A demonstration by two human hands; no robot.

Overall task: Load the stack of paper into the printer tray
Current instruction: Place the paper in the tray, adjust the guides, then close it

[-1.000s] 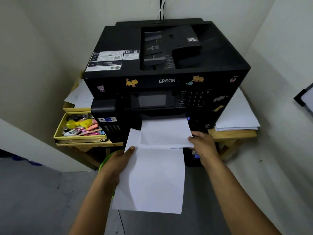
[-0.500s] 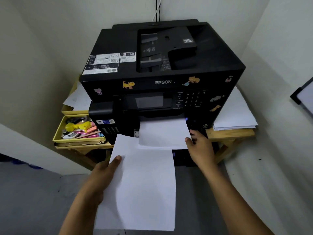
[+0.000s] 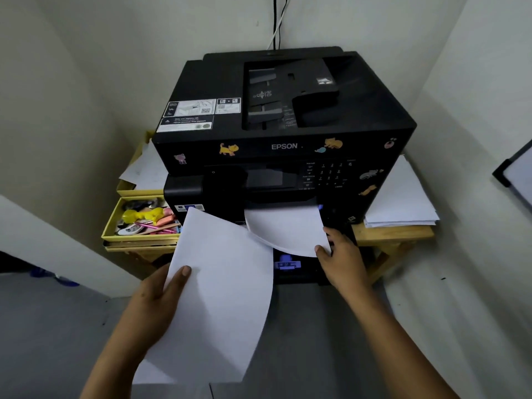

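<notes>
Paper stack (image 3: pixel 218 289) sits pinched in our left hand (image 3: pixel 155 298), long side aimed at one o'clock toward the tray (image 3: pixel 299 267); our right hand (image 3: pixel 342 257) pinches the printed sheet (image 3: pixel 285 228).

Pale walls (image 3: pixel 86 82) meet in a corner above a wooden table (image 3: pixel 394 236), over a grey floor (image 3: pixel 43 326).

Black plastic printer (image 3: pixel 288 119): matt, faintly dusty top, glossy stickers on front. White paper sheets (image 3: pixel 221 289): smooth, matt, thin enough to bow. Pale bare wooden table (image 3: pixel 394 234): unfinished, visible grain. Yellow tray (image 3: pixel 110 226): looks like card or plastic, can't tell. Grey floor (image 3: pixel 331 341): smooth, dull.
</notes>
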